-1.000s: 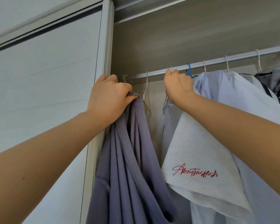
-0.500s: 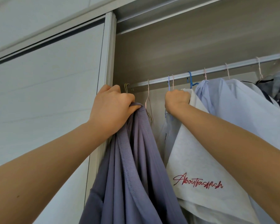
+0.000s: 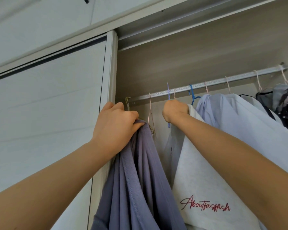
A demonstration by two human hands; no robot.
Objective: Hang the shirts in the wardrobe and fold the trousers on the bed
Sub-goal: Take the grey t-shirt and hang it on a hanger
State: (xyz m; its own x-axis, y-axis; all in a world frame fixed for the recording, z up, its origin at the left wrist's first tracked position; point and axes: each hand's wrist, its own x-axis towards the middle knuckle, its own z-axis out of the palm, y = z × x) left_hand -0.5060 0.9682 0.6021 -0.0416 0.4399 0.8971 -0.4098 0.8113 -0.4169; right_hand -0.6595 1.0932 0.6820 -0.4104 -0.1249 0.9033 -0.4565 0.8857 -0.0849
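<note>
Centre frame, the left hand (image 3: pixel 115 123) has its fingers curled tight round the bunched top of a purple-grey shirt (image 3: pixel 136 180), which falls in long ribbed folds to the lower edge. Just right of it, the right hand (image 3: pixel 175 111) is fisted round a thin lilac-blue hanger (image 3: pixel 168 90) at the wardrobe rail (image 3: pixel 223 81). A white shirt (image 3: pixel 206 188) with red script embroidery hangs below that hand.

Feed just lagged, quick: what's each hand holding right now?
Left hand: closed, gripping the top of the purple shirt.
Right hand: closed, gripping the top of the white shirt under the rail.
</note>
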